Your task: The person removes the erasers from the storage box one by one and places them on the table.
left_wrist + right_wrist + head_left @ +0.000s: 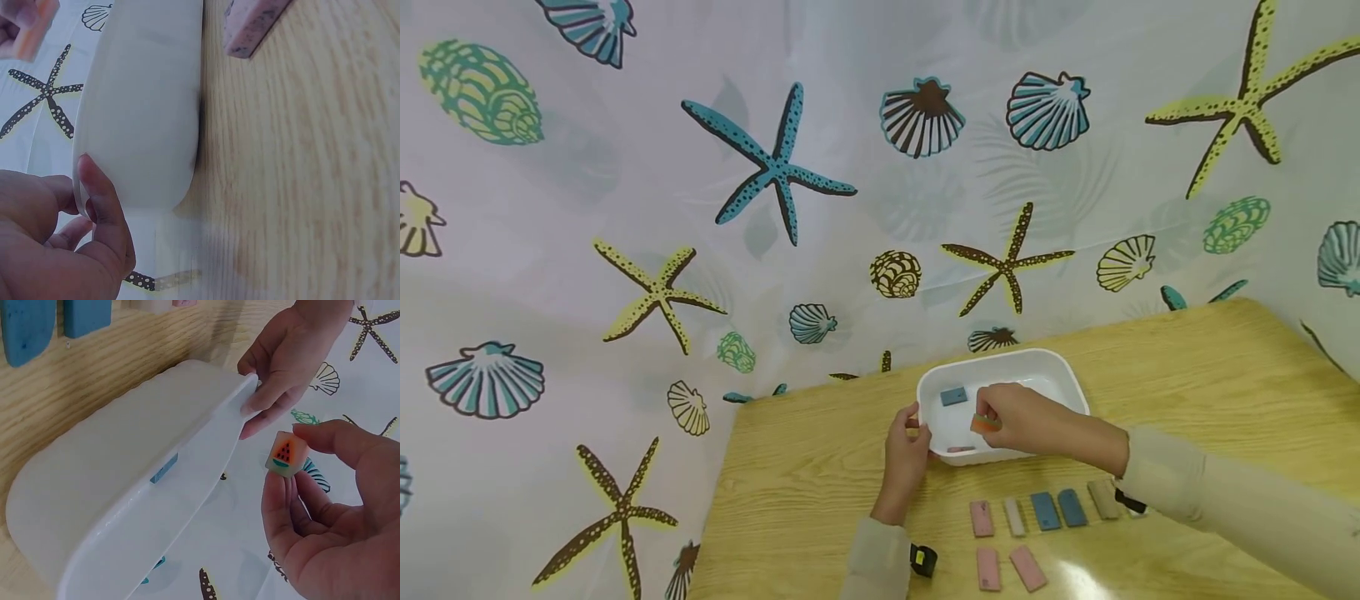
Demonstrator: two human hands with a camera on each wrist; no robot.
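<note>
A white plastic tub (1052,360) stands on the wooden table. My left hand (907,446) grips its left rim, the thumb and fingers on either side of the wall in the left wrist view. Above the tub, my right hand (1017,417) pinches a small eraser (287,454) between thumb and fingertips. That eraser is orange and pale green, with a watermelon slice printed on its end. Inside the tub lie a blue eraser (953,396) near the back left and a pink one (960,449) by the front wall, partly hidden.
In front of the tub runs a row of erasers: pink (981,518), white (1014,517), two blue (1046,511) and beige (1103,500). Two more pink erasers (988,569) lie nearer to me. A curtain (850,275) with starfish and shells hangs behind the table.
</note>
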